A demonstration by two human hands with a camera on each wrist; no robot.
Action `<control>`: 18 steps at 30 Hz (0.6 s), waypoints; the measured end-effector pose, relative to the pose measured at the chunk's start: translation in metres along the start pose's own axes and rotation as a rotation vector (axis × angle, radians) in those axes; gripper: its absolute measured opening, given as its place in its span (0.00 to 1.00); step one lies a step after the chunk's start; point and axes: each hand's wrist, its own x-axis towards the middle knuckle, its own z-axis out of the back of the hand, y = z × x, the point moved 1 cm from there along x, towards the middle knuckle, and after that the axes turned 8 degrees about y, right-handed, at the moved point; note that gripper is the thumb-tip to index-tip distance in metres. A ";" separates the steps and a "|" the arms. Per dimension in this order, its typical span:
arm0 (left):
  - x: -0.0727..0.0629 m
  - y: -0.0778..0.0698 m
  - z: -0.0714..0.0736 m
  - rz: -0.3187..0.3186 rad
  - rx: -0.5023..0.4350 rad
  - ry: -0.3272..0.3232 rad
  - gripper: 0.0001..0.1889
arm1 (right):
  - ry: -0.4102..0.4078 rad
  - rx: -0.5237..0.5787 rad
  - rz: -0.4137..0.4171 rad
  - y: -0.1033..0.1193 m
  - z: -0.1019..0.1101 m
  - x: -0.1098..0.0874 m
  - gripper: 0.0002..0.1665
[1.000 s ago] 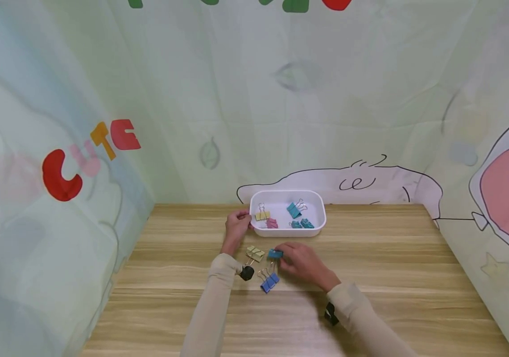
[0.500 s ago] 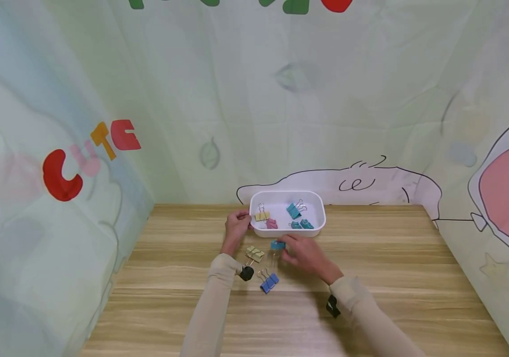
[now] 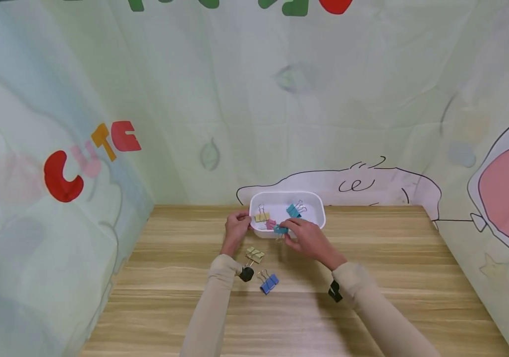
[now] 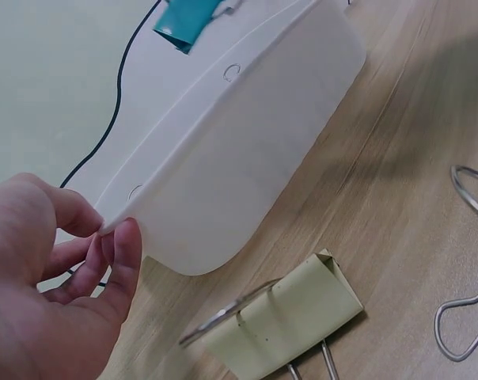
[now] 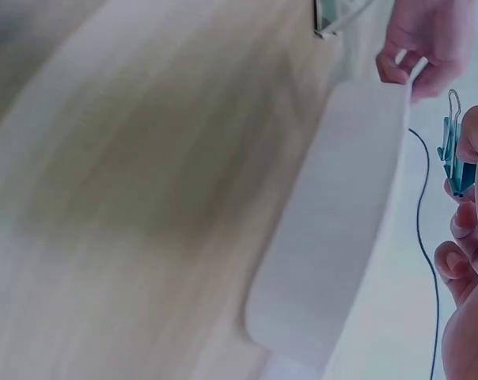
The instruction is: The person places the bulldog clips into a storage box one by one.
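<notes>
At the left end of the white plastic tray (image 4: 239,158), my left hand (image 3: 235,230) pinches the rim between thumb and fingers. My right hand (image 3: 311,241) holds a teal binder clip (image 5: 453,158) between thumb and fingertips, over the tray's front rim. Its wire handles hang downward in the head view. Inside the tray lie a yellow binder clip (image 3: 262,217), a pink one beside it and a teal binder clip (image 3: 293,211) farther back. My right hand hides the tray's front right part from the head camera.
On the wooden table (image 3: 169,307), in front of the tray, lie a pale yellow binder clip (image 3: 255,255) and a blue binder clip (image 3: 269,283). A printed cloth (image 3: 192,99) hangs behind the tray and along both sides of the table.
My right hand has lifted the teal binder clip off the table and carried it forward to the tray's front rim. The left hand keeps its place on the tray.
</notes>
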 end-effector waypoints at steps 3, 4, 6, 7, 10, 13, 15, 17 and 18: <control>0.000 0.001 0.000 -0.002 0.005 0.001 0.15 | -0.018 -0.031 0.003 -0.004 0.005 0.005 0.16; 0.000 0.001 0.000 -0.002 0.005 0.003 0.15 | -0.025 -0.031 0.003 -0.005 0.006 0.006 0.17; 0.001 0.002 0.000 -0.002 0.006 0.005 0.15 | -0.029 -0.025 0.002 -0.006 0.009 0.010 0.17; 0.001 0.002 0.000 -0.002 0.006 0.005 0.15 | -0.031 -0.021 0.000 -0.007 0.010 0.011 0.17; 0.001 0.002 0.000 -0.005 0.000 0.003 0.14 | -0.032 0.012 -0.015 -0.008 0.015 0.017 0.17; 0.001 0.002 0.000 -0.010 -0.001 0.002 0.15 | -0.023 0.027 -0.038 -0.009 0.018 0.022 0.16; 0.001 0.002 0.000 -0.011 0.001 0.002 0.15 | -0.017 0.041 -0.055 -0.010 0.020 0.024 0.17; 0.001 0.002 0.001 -0.009 0.007 0.003 0.15 | -0.014 0.053 -0.072 -0.011 0.022 0.027 0.17; 0.001 0.002 0.001 -0.006 0.008 0.003 0.15 | -0.015 0.057 -0.077 -0.011 0.023 0.028 0.17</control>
